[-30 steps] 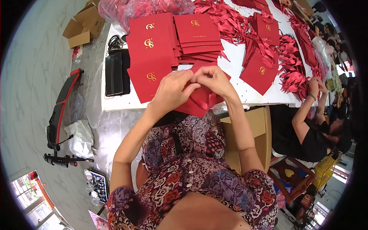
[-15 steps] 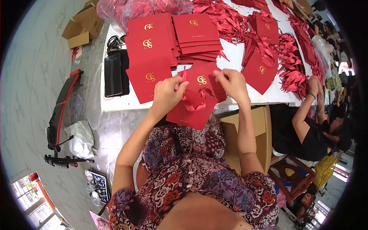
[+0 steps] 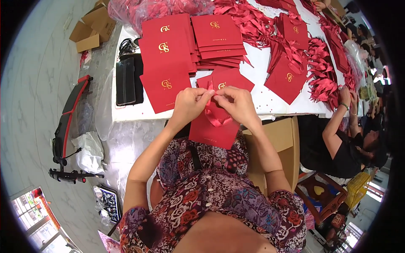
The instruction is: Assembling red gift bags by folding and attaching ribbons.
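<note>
My left hand (image 3: 189,103) pinches a red ribbon (image 3: 216,121) above a small red paper bag (image 3: 212,136), which hangs over the table's near edge toward my lap. Close beside it, my right hand (image 3: 237,104) pinches the same ribbon, the two sets of fingertips almost meeting. Part of the ribbon droops in a loop across the bag. Behind my hands another red bag (image 3: 236,79) with a gold emblem lies flat on the table. Stacks of flat red bags (image 3: 165,63) stand to the left and further back (image 3: 217,31). My fingers hide the exact grip.
The white table (image 3: 253,63) also bears a black phone-like case (image 3: 125,82), ribboned bags (image 3: 291,80) and heaped red ribbons (image 3: 322,71). An open carton (image 3: 276,139) stands under its edge at my right. Further right, another person's hands (image 3: 346,97) touch ribbons.
My right hand has moved left to meet the left hand at the ribbon. My left hand has shifted slightly right and down, and the bag hangs a little lower.
</note>
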`<state>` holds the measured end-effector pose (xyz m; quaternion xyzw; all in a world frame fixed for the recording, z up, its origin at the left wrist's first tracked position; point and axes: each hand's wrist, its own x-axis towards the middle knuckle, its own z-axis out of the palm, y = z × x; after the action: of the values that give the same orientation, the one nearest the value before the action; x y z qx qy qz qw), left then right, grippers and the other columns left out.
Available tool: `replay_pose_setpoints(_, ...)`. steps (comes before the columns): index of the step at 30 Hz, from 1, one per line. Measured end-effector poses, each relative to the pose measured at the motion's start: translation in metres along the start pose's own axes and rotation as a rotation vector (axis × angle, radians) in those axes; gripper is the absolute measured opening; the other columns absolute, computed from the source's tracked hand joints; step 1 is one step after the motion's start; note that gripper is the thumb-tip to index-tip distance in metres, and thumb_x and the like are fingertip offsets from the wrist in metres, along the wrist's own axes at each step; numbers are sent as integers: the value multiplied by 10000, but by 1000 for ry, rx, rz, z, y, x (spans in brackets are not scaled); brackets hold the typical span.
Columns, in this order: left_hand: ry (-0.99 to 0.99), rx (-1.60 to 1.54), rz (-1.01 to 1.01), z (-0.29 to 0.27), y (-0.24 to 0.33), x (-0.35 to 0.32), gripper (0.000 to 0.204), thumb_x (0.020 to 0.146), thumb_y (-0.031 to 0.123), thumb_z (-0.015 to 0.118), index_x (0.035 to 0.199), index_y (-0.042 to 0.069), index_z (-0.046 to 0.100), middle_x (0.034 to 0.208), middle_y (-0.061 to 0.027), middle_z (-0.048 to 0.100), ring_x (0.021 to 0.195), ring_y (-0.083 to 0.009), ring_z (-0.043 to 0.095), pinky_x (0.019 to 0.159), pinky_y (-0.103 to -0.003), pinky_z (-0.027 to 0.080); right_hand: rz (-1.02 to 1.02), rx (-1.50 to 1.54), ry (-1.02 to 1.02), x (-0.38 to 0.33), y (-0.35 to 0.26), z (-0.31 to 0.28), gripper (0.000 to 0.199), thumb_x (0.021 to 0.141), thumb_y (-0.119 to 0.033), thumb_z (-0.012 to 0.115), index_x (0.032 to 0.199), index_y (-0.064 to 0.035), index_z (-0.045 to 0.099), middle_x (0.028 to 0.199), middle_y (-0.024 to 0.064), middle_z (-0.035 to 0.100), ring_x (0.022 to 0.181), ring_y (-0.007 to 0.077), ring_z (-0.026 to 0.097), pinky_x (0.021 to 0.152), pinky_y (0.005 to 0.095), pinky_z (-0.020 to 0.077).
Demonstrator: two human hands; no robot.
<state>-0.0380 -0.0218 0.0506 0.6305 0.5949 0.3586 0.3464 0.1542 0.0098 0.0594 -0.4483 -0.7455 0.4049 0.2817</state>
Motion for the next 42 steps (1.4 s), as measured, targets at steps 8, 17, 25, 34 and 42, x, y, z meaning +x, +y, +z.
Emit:
replay_pose_setpoints(8,-105,-183,-83,3,-12,2,288,936,339,690,850,73,759,467,-14,396,450,-74,334,453,-311,297,-255,-258,114,-5,-8,-3,149,870,-154,719,957,-34,715,809,126,661,799,324,660,686,407,520)
replay_pose_setpoints(17,51,211,151,4,13,-4,278,888,268,681,684,81,651,487,-102,513,456,-328,560,464,-417,446,173,268,-232,-1,0,-21,226,961,-153,681,1125,0,647,781,11,650,694,61,614,596,238,501)
replay_pose_setpoints(25,99,216,380,14,14,-7,175,884,228,702,779,88,701,483,-78,472,420,-270,518,451,-363,417,299,526,-303,16,16,-12,231,1007,-227,635,992,-17,729,836,-23,678,718,19,559,642,191,458)
replay_pose_setpoints(34,17,177,353,5,24,-23,333,772,370,828,835,72,695,642,-67,583,571,-229,597,555,-358,450,243,798,195,17,49,-19,247,1016,-241,625,994,-10,707,838,-32,663,733,24,514,699,185,417)
replay_pose_setpoints(42,-4,444,382,-3,23,-33,376,619,391,888,755,82,723,739,-33,517,781,-244,518,734,-388,388,139,661,44,16,24,-16,241,1023,-220,610,973,5,682,867,-10,676,771,45,560,718,226,456)
